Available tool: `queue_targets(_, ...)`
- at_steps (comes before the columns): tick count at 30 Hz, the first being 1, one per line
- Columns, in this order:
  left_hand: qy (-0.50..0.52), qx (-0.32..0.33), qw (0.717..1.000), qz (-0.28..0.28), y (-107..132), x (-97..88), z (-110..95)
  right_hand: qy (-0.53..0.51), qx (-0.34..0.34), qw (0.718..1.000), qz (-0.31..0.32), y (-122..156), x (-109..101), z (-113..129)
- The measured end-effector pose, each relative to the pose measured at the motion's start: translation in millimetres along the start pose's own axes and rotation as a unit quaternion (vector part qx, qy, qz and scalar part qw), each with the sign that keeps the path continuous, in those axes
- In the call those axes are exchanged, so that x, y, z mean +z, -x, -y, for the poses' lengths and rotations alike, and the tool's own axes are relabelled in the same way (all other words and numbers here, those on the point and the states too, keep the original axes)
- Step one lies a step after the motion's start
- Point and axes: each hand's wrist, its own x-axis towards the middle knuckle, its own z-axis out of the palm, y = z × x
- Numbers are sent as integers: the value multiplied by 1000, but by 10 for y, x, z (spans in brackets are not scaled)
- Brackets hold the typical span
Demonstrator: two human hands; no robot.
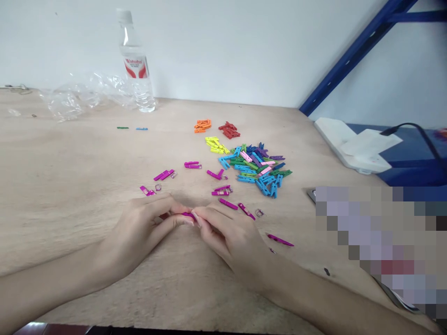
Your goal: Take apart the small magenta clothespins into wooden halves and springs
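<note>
My left hand (146,223) and my right hand (226,232) meet at the middle of the wooden table (70,177), fingers pinched together on a small magenta clothespin (189,215). Only a sliver of it shows between the fingertips. Around the hands lie several loose magenta clothespin halves (228,204) and tiny metal springs (259,212). Another magenta half (280,240) lies to the right of my right wrist. Beyond them sits a mixed pile of coloured clothespins (260,170).
Small sorted groups lie further back: yellow (216,145), orange (203,125) and red (229,130) clothespins. A water bottle (136,63) and crumpled clear plastic (84,95) stand at the far left by the wall. A white device (356,144) and blue shelf frame (352,56) are at the right.
</note>
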Motion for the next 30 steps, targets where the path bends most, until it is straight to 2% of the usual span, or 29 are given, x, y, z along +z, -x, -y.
queue_targets(7,-74,79,994,-1,9,-62,-50,-21,7,1000,19,8,-26,-2)
queue_targets(16,-154,138,978,16,7,-94,-34,-59,19,998,19,-21,-71,41)
queue_targets(19,-153,142,978,29,14,-73,-27,-78,37,995,42,-26,-91,33)
queue_targets(24,-150,137,979,16,22,-60,-35,-93,73,991,69,-46,-127,31)
queue_targets(30,-129,123,984,1,25,-67,-39,-127,54,990,39,-56,-151,45)
